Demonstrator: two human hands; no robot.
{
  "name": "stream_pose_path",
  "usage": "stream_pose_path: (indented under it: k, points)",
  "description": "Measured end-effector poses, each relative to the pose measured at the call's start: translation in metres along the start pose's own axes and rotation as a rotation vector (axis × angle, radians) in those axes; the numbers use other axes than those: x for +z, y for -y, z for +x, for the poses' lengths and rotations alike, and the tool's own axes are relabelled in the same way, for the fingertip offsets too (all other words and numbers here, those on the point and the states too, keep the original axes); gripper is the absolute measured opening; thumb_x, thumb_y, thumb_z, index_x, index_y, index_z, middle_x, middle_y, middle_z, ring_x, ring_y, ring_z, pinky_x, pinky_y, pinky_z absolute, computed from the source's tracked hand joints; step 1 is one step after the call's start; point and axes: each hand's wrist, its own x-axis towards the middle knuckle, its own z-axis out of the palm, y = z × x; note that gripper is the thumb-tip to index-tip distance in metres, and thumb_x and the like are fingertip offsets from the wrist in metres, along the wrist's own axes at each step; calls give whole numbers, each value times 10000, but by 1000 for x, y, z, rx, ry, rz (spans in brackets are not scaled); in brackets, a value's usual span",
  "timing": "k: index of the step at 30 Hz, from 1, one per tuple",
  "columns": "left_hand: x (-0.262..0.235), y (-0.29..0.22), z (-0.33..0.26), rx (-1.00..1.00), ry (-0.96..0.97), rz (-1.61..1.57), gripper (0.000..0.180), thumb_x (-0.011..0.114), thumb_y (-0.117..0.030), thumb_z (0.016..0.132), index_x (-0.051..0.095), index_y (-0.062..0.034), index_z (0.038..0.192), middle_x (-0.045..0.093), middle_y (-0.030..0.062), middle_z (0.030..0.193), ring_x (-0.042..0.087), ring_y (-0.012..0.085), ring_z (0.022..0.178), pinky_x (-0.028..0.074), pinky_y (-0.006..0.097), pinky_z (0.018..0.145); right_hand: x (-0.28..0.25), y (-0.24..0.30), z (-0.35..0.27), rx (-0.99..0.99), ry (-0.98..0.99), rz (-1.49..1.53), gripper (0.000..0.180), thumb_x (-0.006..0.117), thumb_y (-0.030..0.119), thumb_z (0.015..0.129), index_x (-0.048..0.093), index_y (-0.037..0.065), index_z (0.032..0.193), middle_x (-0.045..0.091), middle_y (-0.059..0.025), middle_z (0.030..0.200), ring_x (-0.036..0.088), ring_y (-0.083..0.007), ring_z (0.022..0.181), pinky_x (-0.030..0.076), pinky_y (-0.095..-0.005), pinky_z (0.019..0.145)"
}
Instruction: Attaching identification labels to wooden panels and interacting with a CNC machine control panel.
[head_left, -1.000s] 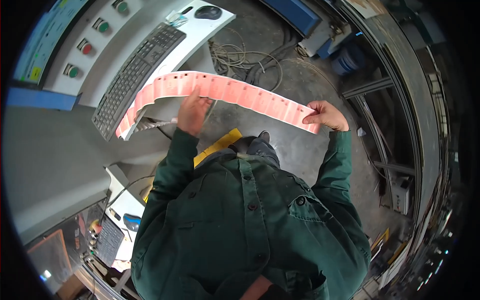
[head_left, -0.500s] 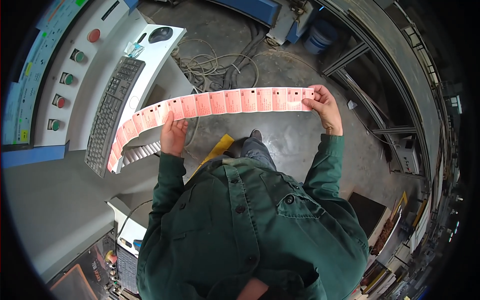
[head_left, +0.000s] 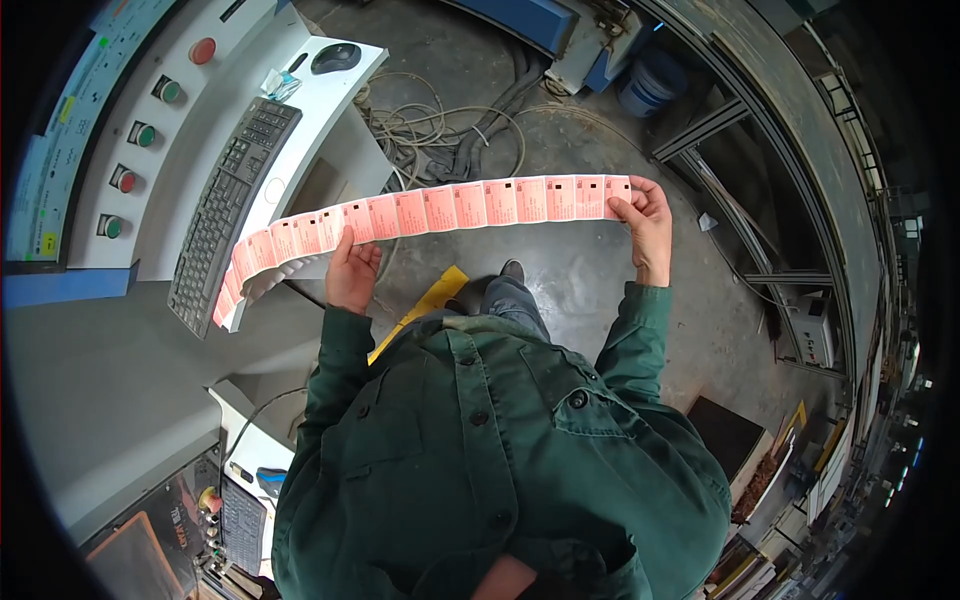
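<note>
A long strip of joined pink printed labels [head_left: 470, 205] stretches across in front of me, several dark square marks along its upper edge. My right hand [head_left: 645, 215] pinches its right end between thumb and fingers. Nearer the middle-left, my left hand [head_left: 352, 270] grips the strip's lower edge, thumb on the printed face. Left of that hand the strip curves down past the keyboard's edge, and its pale back shows where it folds under. Both forearms are in green sleeves.
A black keyboard [head_left: 235, 200] and a mouse [head_left: 336, 58] lie on a white console shelf at left, beside push buttons [head_left: 147, 135] and a screen [head_left: 60, 150]. Cables [head_left: 440, 130] coil on the floor beyond. A blue bucket [head_left: 652, 85] stands far right, near a metal frame [head_left: 720, 125].
The strip's hanging left part has risen, and its loose folded end has swung closer under the strip. My right hand has shifted slightly left; both hands keep hold.
</note>
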Motion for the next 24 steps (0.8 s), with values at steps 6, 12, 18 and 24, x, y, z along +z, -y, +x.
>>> stream_pose_path:
  k: [6, 12, 18, 24]
  points:
    - [5, -3, -3, 10, -21, -7, 241, 523, -269, 966, 573, -113, 1144, 667, -3, 1010, 614, 119, 853, 491, 289, 768, 4, -5, 1, -35, -37, 13, 352, 666, -64, 799, 507, -32, 1111, 651, -57, 808, 631, -122, 701, 523, -239, 687]
    - [0, -2, 0, 16, 1, -26, 243, 555, -264, 947, 565, -124, 1145, 658, -1, 1022, 599, 124, 857, 469, 287, 769, 3, -13, 3, -75, -37, 3, 359, 673, -48, 800, 521, -14, 1123, 656, -48, 830, 624, -104, 715, 508, -220, 673]
    - [5, -1, -1, 34, -18, -62, 220, 581, -247, 931, 570, -124, 1113, 654, 6, 1005, 583, 125, 868, 448, 294, 748, 2, -16, 4, -80, -112, -64, 355, 706, -11, 786, 557, 14, 1107, 666, -3, 817, 589, -60, 693, 406, -177, 622]
    - [16, -4, -8, 79, 0, -32, 183, 601, -216, 920, 578, -128, 1080, 649, 2, 952, 577, 117, 806, 449, 295, 737, -10, -25, 10, -113, -115, -68, 365, 724, -6, 772, 555, 14, 1095, 664, -3, 808, 574, -47, 681, 368, -170, 597]
